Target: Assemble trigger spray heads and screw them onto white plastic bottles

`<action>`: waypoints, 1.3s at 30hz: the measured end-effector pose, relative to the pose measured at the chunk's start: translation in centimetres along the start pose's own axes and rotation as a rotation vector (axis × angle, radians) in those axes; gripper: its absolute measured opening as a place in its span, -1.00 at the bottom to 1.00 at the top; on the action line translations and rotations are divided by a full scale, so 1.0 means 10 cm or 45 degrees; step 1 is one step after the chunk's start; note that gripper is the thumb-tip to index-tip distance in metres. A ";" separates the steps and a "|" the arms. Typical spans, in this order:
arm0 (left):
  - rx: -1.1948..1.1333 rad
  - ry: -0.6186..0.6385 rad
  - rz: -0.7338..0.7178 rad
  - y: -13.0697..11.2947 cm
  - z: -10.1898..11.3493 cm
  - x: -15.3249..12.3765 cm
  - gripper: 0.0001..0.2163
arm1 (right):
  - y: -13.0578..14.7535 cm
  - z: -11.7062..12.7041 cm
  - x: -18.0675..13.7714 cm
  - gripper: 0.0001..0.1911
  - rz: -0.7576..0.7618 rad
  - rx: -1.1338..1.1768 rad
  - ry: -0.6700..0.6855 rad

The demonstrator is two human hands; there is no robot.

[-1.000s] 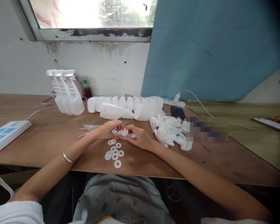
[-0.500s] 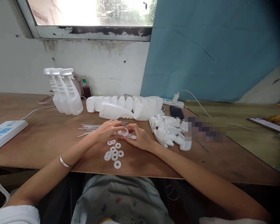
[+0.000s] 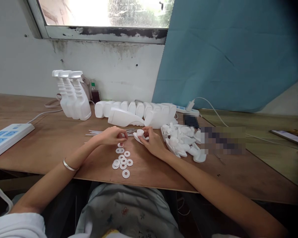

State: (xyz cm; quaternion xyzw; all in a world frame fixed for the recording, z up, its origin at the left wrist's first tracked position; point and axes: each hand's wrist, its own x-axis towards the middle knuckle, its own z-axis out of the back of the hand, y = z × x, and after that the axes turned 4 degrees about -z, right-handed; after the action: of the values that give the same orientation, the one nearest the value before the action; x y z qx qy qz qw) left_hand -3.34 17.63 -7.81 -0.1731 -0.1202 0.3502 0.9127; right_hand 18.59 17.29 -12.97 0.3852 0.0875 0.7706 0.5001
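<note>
L hand (image 3: pixel 113 136): fingers bent, can't tell if holding, nr wht rings (image 3: pixel 121 161) | R hand (image 3: pixel 153 142): holds wht spray head (image 3: pixel 139 132)

1. Your left hand (image 3: pixel 113 135), formerly on the white plastic piece (image 3: pixel 140 132), has withdrawn toward 9 o'clock.
2. Your right hand (image 3: pixel 152 141) now holds the piece alone, shifted slightly toward 1 o'clock.
3. One white ring (image 3: pixel 118 144), covered half a second ago, shows at your left hand's 5 o'clock.

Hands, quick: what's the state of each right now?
Left hand: curled near the straws; cannot tell if it holds anything.
Right hand: closed, holding a white spray top.
</note>
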 end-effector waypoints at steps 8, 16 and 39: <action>0.534 -0.107 0.378 0.10 0.13 -0.04 -0.82 | 0.03 0.01 -0.03 -0.72 0.098 0.058 0.063; 0.584 0.054 0.474 0.26 0.15 -0.11 -0.88 | 0.04 0.01 -0.04 -0.72 0.097 0.075 0.117; -0.700 -0.895 0.175 0.10 0.08 0.05 -0.73 | 0.11 0.04 -0.05 -0.68 0.164 0.139 0.185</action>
State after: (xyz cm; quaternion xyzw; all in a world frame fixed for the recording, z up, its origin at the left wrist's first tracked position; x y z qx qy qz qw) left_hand -3.85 18.85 -7.48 -0.2874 -0.4996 0.4027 0.7111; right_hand 18.19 16.26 -12.33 0.3599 0.1403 0.8211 0.4202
